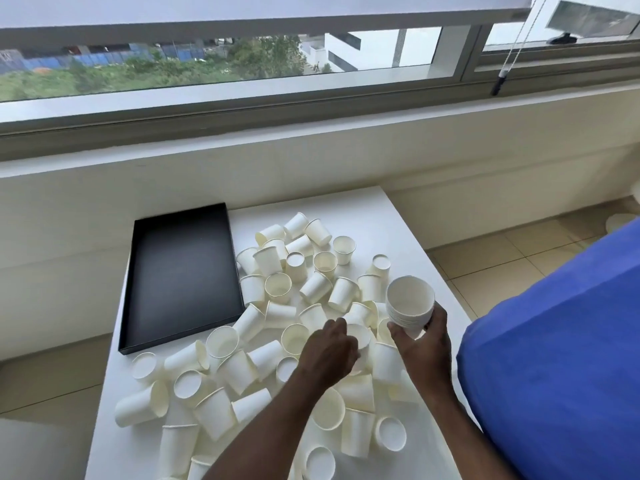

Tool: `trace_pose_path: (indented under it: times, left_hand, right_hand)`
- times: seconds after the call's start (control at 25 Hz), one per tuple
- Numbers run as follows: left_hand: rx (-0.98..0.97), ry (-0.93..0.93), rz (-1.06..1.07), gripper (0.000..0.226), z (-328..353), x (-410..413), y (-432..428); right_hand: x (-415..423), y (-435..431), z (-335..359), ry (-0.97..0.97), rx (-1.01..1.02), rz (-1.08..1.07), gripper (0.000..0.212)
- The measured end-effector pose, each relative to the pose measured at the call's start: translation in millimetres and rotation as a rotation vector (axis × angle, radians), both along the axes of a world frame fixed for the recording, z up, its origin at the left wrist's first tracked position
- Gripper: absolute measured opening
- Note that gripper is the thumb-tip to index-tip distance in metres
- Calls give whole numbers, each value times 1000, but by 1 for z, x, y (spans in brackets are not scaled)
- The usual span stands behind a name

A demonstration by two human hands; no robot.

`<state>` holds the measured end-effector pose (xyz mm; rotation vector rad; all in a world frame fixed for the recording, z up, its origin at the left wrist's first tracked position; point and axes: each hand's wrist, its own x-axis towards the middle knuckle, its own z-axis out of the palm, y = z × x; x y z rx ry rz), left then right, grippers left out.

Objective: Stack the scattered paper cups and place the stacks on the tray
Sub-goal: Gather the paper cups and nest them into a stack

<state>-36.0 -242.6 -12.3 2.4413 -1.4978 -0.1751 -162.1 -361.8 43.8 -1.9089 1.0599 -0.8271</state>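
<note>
The right hand (424, 344) grasps a short stack of nested white paper cups (410, 301), fingers and thumb curled round its lower part. The stack is held upright with the open mouth up, raised above the right edge of the pile. Just to its left, the left hand (329, 353) reaches palm down into the heap, its fingers closing round a single cup (362, 336). This part is slightly blurred, so the exact grip is hard to make out. Both forearms come in from the near edge, and a blue sleeve (554, 358) fills the near right corner.

The loose cups (277, 285) are spread over the white desk (398, 230) from the far middle to the near edge. Most lie on their sides, pointing in many directions. Some stand mouth up and a few sit upside down. They touch and overlap in a dense heap, with the thickest part near the hands.

The black tray (187, 271) lies flat on the far left part of the desk. It is a shallow rectangle with a low rim, and its long side runs away from the viewer. Its right rim lies just beside the nearest cups, and several rest against its near right corner.

Beyond the desk a pale ledge runs under a wide window (207, 64), with a blind cord (512, 53) hanging at the far right. A tiled floor (502, 261) shows to the right of the desk.
</note>
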Motion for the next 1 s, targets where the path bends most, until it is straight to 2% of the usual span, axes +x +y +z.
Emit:
trace_pose_path:
  times: [0.12, 0.24, 0.36, 0.48, 0.64, 0.8, 0.88, 0.96, 1.0]
  left_hand:
    - [-305, 299, 316, 19, 34, 20, 14]
    - [-552, 503, 531, 15, 69, 38, 34]
    - [-562, 613, 565, 18, 93, 42, 54]
    - [-458, 688, 441, 28, 95, 38, 79]
    - [-357, 733, 358, 37, 84, 34, 111]
    - [-381, 755, 344, 37, 73, 31, 133]
    - [-524, 672, 455, 24, 65, 36, 147]
    - [-669, 494, 699, 19, 50, 47, 166]
    - [-662, 414, 839, 19, 40, 53, 178]
  right_hand:
    - [1, 5, -6, 82, -114, 64, 68]
    - [10, 16, -16, 293, -267, 179, 64]
    - [28, 36, -18, 445, -367, 303, 62]
    - [48, 56, -12, 427, -428, 378, 60]
    - [72, 86, -14, 422, -517, 569, 63]
    - [81, 115, -24, 423, -397, 654, 59]
    - [84, 122, -24, 411, -315, 614, 63]
    - [87, 124, -23, 392, -279, 572, 68]
    - [89, 124, -22, 391, -271, 554, 69]
